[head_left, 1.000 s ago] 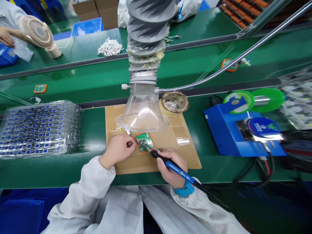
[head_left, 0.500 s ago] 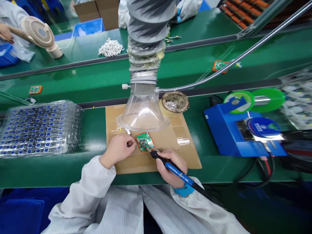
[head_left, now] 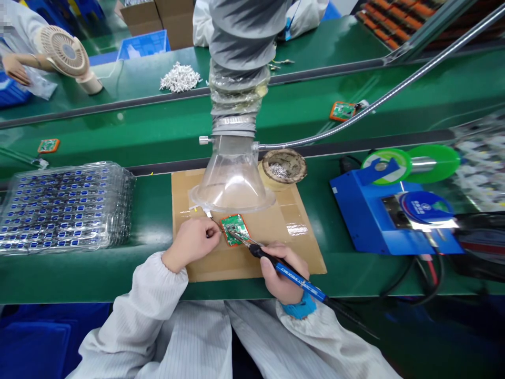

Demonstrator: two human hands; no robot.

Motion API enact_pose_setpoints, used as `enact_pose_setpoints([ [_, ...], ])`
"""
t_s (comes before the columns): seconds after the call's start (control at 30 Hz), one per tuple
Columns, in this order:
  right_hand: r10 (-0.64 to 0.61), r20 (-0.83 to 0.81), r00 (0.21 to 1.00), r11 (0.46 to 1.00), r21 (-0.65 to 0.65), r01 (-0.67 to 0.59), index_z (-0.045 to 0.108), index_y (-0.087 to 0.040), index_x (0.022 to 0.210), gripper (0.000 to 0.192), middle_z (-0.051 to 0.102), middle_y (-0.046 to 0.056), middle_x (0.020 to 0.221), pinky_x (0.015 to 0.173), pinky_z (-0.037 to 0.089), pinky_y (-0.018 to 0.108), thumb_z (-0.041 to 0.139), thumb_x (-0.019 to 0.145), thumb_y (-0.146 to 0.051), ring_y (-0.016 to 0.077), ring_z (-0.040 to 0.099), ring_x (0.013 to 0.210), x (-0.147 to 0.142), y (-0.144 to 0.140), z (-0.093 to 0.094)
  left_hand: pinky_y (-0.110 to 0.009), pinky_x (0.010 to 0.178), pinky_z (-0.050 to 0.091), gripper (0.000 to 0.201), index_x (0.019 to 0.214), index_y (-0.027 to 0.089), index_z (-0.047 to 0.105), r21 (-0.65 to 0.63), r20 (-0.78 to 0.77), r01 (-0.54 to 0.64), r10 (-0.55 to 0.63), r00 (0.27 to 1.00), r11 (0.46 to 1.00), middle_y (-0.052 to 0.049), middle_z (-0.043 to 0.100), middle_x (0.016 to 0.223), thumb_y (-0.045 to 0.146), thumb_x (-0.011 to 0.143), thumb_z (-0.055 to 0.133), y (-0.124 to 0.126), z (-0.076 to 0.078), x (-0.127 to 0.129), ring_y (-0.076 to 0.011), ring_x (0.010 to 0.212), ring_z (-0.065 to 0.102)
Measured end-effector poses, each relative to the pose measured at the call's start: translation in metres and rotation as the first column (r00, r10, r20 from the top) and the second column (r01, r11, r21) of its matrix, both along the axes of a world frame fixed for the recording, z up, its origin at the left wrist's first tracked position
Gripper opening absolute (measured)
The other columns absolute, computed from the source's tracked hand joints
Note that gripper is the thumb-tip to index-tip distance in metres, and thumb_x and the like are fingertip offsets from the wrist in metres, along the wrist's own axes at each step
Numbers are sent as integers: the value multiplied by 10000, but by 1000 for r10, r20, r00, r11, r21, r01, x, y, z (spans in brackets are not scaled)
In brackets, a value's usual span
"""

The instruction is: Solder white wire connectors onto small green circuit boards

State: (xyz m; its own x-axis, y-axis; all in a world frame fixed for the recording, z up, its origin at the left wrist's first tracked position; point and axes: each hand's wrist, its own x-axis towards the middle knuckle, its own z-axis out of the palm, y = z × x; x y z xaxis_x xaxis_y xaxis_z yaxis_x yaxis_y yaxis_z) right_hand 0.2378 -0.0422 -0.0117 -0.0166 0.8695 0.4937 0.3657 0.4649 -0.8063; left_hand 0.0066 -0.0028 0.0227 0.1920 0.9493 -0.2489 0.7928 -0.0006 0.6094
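A green circuit board with an orange edge lies on the cardboard sheet. My left hand is at its left side, thumb and forefinger pinched on a thin wire that meets the board's left edge. A small white connector lies at the wire's far end. My right hand grips a blue and black soldering iron like a pen. The iron's metal tip points left over the board; whether it touches is too small to tell.
A clear fume hood hangs just above the board. Behind stands a round pot with metal bits. On the right is a blue solder feeder; on the left, stacked clear trays. A co-worker's hand is near a fan.
My right hand and the soldering iron have shifted slightly right and toward me. My left hand stays put. The boards on the belt behind have moved left, and the co-worker's hand has moved right.
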Motion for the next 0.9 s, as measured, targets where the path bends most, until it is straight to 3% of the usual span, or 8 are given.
enact_pose_setpoints([
  [0.43, -76, -167, 983, 989, -137, 53, 723, -228, 948, 64, 737, 33, 833, 674, 588, 313, 693, 894, -243, 192, 729, 741, 6, -4, -22, -282, 624, 324, 202, 645, 182, 624, -4, -12, 2, -2, 1000, 1000, 20, 631, 675, 163, 846, 609, 1, 1, 0, -124, 644, 543],
  [0.53, -173, -208, 963, 983, -99, 155, 713, -217, 935, 78, 718, 30, 848, 647, 574, 315, 688, 900, -283, 177, 705, 685, 12, 4, -18, -287, 632, 350, 206, 648, 183, 601, -8, -13, 0, 0, 1000, 1000, 14, 623, 685, 157, 852, 616, -1, 1, 2, -135, 657, 545],
  [0.67, -343, -249, 906, 937, -29, 347, 692, -202, 1021, 209, 692, 31, 871, 704, 566, 366, 703, 885, -360, 189, 693, 689, 30, 29, -9, -324, 775, 454, 142, 716, 180, 595, 97, -14, 39, -38, 999, 994, -41, 646, 837, 115, 837, 630, -8, -2, 4, -194, 848, 591],
  [0.8, -337, -302, 892, 934, 14, 358, 688, -203, 1081, 237, 675, 26, 851, 655, 543, 357, 669, 921, -376, 178, 666, 633, 39, 49, 0, -359, 829, 476, 146, 729, 180, 604, 119, -8, 46, -46, 999, 992, -64, 654, 873, 119, 861, 617, -11, -5, 5, -217, 892, 592],
  [0.9, -326, -306, 895, 937, 22, 349, 695, -203, 1033, 200, 665, 36, 854, 658, 542, 362, 667, 928, -370, 184, 665, 647, 34, 43, 0, -351, 830, 469, 151, 750, 179, 639, 87, 41, 2, -5, 999, 996, -60, 676, 890, 150, 894, 609, -10, -4, 4, -212, 902, 606],
])
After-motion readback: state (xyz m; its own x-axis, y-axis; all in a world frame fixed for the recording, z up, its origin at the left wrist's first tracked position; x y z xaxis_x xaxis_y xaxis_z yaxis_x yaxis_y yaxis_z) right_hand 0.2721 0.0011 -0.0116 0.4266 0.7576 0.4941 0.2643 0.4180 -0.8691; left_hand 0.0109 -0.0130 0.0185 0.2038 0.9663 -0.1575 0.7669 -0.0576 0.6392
